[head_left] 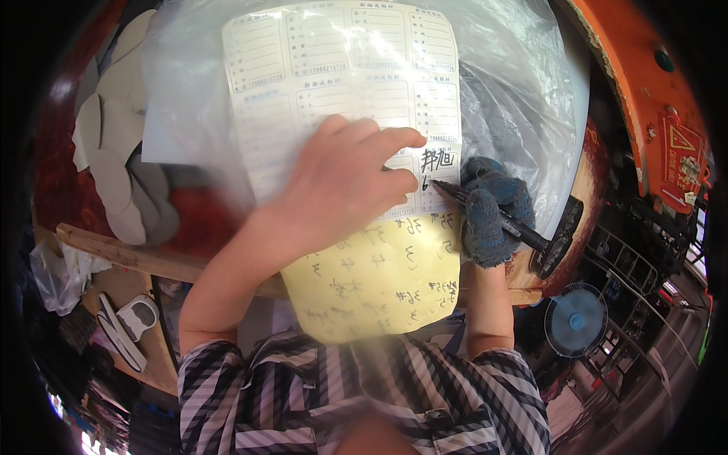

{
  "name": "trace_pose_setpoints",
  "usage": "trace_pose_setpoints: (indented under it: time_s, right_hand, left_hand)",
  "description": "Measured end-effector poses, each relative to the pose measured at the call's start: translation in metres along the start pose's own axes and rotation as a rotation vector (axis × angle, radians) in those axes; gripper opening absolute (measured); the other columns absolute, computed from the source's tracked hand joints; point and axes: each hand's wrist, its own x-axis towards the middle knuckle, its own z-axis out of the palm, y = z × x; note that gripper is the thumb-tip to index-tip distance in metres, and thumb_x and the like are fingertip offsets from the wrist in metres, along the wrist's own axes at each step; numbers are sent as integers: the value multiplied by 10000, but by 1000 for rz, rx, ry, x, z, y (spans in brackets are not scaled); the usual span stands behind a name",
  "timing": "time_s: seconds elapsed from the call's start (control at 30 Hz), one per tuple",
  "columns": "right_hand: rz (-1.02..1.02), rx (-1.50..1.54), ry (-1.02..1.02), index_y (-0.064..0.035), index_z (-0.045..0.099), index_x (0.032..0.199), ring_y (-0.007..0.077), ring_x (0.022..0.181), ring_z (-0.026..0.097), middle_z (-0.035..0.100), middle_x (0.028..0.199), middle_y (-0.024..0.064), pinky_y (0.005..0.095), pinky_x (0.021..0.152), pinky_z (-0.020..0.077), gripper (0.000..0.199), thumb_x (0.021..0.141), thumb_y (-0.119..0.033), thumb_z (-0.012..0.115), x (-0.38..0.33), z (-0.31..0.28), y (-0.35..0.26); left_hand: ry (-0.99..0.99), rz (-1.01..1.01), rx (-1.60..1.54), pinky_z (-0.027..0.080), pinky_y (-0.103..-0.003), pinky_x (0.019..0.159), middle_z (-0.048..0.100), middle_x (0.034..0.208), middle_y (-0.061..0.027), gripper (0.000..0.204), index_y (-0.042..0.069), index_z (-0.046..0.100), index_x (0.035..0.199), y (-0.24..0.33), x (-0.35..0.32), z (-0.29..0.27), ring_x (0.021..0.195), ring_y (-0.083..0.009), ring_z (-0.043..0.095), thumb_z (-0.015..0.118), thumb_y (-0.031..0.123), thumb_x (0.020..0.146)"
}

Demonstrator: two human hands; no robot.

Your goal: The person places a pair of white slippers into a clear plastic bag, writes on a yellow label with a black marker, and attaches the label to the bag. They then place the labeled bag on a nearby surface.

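Fingers of the grey-blue gloved right hand (497, 216) clamp a black marker pen (450, 190) at a white-and-yellow paper label sheet (349, 95) overhanging the red counter's (196, 220) near edge; the bare left hand (349, 174) spreads its fingers over it. One white label (438, 163) bears handwriting; the top row looks unfilled.

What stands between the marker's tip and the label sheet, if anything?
Nothing visible: the black marker in the gloved right hand has its tip at the label sheet. The left hand is over the sheet, left of the tip, not covering it.

label sheet (334, 95) partly hidden by left hand (345, 178), blurred handwriting (343, 288)
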Motion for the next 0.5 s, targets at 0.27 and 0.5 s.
trace_pose_setpoints:
  time_s: [0.27,0.5]
  right_hand:
    - [-26,-41,29,-62,603,632,231,625,577,599,692,93,334,549,438,174,722,-199,661,0,3,-5]
    - [31,-34,8,-60,628,645,244,618,567,598,683,93,329,556,445,160,709,-206,637,1,1,-5]
  left_hand:
    - [10,13,-8,347,-301,728,573,1164,15,84,134,661,766,-1,0,0,812,-165,492,690,186,707]
    - [-2,7,1,344,-299,734,570,1167,15,80,134,660,770,0,0,-1,823,-165,492,687,183,711]
